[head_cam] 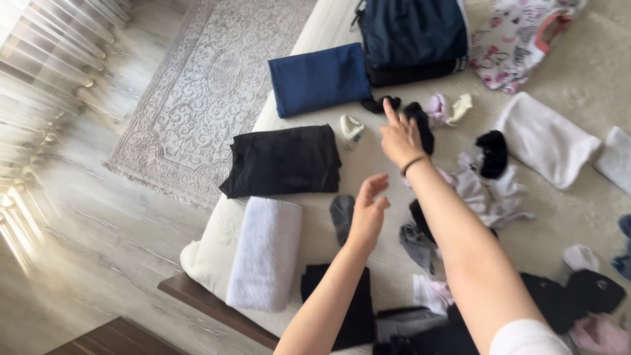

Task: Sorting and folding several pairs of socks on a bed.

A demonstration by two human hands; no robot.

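Your right hand (399,139) reaches out over the bed (578,72) with its index finger stretched straight toward the far end and the other fingers curled in loosely; its grip holds nothing. Just beyond the fingertip lies a small black sock (380,104), bunched up, so you cannot tell which way its long axis runs. Just to the right of the hand, and partly under it, sits a darker black sock (420,123) whose long axis runs away from you, roughly in line with your forearm. Your left hand (368,212) hovers nearer to you, its fingers half bent and the thumb apart, the grip loosely open and empty. Under it lies a grey sock (341,217), its long axis pointing toward and away from you. To the left of the hands, the folded things sit in a row along the bed's edge: a blue folded cloth (319,79) farthest off, a black folded garment (282,161) in the middle, and a white folded towel (266,253) nearest, its long axis running toward you. A small white sock (350,127) sits between the black garment and your right hand. Loose socks in grey, white and black are scattered to the right of your arms. A patterned rug (204,85) lies on the floor beside the bed.
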